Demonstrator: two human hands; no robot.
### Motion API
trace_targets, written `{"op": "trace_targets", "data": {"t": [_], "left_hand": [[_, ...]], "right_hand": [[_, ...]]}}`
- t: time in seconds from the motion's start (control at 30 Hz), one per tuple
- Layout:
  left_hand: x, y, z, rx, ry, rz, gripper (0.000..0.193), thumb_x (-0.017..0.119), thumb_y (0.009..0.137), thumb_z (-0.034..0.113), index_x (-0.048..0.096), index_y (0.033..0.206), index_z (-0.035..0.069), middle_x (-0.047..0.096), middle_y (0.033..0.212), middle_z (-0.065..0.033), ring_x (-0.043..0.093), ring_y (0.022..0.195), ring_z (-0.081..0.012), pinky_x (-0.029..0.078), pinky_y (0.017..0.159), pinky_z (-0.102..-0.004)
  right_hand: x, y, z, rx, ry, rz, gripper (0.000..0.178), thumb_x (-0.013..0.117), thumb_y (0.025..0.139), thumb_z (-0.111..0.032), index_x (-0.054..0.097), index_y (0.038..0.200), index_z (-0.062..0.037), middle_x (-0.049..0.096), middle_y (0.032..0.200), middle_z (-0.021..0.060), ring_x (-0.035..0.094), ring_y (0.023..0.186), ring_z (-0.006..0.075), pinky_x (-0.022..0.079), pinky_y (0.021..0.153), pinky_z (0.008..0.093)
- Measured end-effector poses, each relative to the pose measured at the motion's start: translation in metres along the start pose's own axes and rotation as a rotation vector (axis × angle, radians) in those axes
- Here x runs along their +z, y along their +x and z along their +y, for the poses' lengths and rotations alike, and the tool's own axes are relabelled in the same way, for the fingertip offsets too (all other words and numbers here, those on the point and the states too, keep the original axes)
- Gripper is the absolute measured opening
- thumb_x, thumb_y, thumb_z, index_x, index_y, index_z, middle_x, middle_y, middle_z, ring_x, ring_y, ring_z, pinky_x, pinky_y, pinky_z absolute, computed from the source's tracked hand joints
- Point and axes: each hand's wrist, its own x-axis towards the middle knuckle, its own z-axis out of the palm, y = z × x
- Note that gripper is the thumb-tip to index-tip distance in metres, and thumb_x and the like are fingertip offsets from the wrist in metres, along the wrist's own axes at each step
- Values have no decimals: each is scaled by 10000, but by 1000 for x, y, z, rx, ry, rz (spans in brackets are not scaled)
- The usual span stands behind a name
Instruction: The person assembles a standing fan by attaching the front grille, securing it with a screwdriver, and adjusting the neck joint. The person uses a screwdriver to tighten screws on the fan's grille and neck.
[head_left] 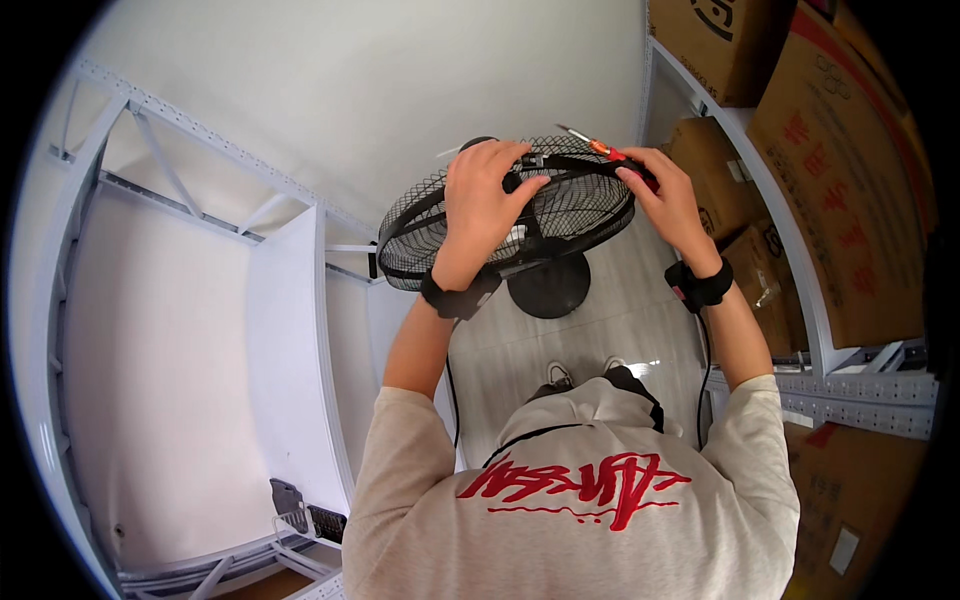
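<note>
A black pedestal fan [590, 205] with a wire cage and a round base [550, 288] stands on the floor in front of me, its head tilted. My left hand [485, 205] is bent over the middle of the cage, thumb and fingers closing on a dark part of the fan. What exactly lies under the fingers is partly hidden. At the cage's right rim, my right hand [662, 195] grips a screwdriver [600, 147] with a red and orange handle. Its metal shaft points up and to the left, away from the cage.
White metal shelving [285, 330] runs along the left, with a small dark item [288, 497] on it near the bottom. On the right, a rack [790, 215] holds several brown cardboard boxes [840, 180]. Behind the fan rises a pale wall [380, 80]. Black cables hang from both wristbands.
</note>
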Motion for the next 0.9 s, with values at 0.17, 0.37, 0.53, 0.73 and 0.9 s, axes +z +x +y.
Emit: {"op": "trace_targets", "data": {"t": [0.17,0.37,0.53,0.73,0.9], "left_hand": [[5,7,3,83,64,-11,344,797,729,246,698,1014,79,678,987,-57,619,959,-262,473,830,-388],[12,15,11,132,116,-23,319,807,709,128,699,1006,79,664,987,-61,623,918,-262,493,785,-367],[14,16,16,115,168,-30,321,805,712,100,700,1014,78,661,1009,-73,623,925,-263,501,780,-358],[14,13,17,100,195,-46,352,810,713,113,694,1043,71,669,1044,-75,626,957,-262,487,829,-358],[13,10,18,108,230,-39,377,813,716,134,686,1065,69,668,1060,-74,624,981,-268,481,840,-369]], "right_hand": [[2,13,58,176,192,-15,228,670,910,-190,620,1062,-28,640,875,54,567,741,115,458,694,254],[14,1,129,268,288,-12,249,726,874,-219,640,980,-10,610,790,-14,517,724,68,428,668,231],[30,-32,206,478,413,22,265,708,895,-279,662,967,-28,596,757,-47,470,639,48,379,572,216],[36,-41,230,689,619,5,288,658,926,-356,678,967,-71,603,764,-42,389,520,16,303,455,206],[45,-42,230,683,700,-35,295,637,941,-349,657,1013,-63,633,842,-27,425,536,29,319,468,198]]}}
